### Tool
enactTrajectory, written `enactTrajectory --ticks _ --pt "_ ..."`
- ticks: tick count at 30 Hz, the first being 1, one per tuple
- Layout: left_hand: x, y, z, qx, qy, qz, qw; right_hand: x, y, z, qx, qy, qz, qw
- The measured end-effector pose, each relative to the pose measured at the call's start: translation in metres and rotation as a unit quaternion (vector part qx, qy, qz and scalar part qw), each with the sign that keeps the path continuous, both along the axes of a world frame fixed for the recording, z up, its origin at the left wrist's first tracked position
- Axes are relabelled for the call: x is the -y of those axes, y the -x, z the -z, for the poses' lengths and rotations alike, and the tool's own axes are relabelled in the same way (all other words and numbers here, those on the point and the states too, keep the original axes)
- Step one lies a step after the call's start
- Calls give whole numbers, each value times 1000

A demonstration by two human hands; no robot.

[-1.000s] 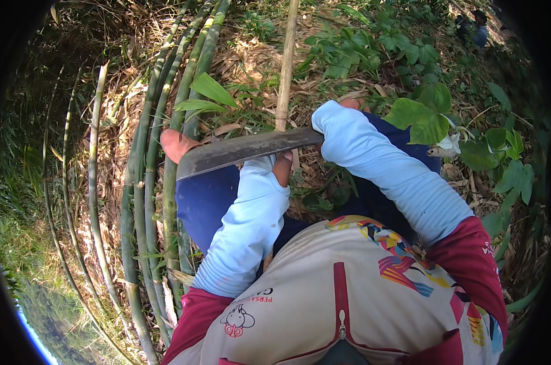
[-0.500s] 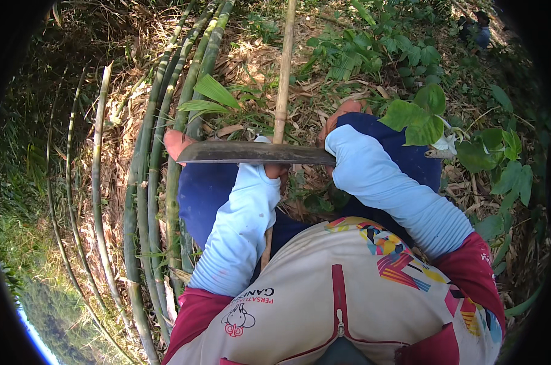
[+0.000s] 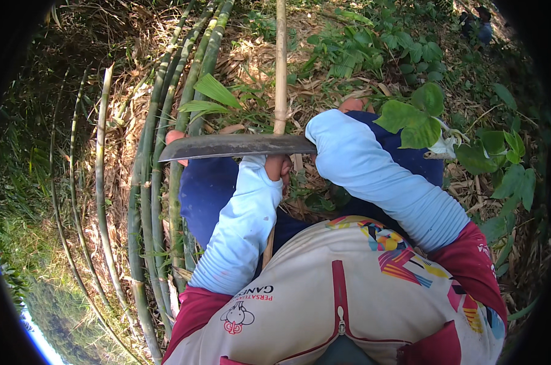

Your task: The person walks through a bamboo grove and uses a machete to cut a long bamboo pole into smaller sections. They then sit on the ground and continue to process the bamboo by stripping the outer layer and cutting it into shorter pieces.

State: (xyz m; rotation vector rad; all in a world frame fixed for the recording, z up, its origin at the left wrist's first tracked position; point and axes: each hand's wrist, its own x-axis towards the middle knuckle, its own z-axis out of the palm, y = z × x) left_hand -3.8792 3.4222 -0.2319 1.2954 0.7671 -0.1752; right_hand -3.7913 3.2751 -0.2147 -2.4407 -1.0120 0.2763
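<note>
A dry, tan bamboo pole [image 3: 281,67] runs from the far edge down between my legs. My left hand [image 3: 278,168] is closed around it, fingers partly showing below the blade. A machete [image 3: 239,146] with a dark, wide blade lies across the pole, its broad tip to the left. The blade crosses just beyond my left hand. At the blade's right end, my right hand [image 3: 314,159] is mostly hidden by its light blue sleeve; it grips the machete, whose handle is out of sight. Whether the edge touches the pole I cannot tell.
Several long green bamboo stems [image 3: 145,182] curve along my left side. A leafy vine [image 3: 418,118] hangs by my right knee. Dry leaves [image 3: 251,67] and low plants cover the ground. A person [image 3: 477,25] is partly visible at the far right.
My right hand and the machete have shifted left and a little away from me along the pole. The blade's tilt has changed slightly. My left hand stays on the pole.
</note>
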Motion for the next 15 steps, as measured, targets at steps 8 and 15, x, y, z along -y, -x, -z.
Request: enactTrajectory --ticks 8,15 --pt "8 -2 3 48 -22 -68 996 -12 -3 -9 -16 78 0 997" --pt "5 2 23 91 -39 -51 994 -14 -8 -8 -107 109 1 988"
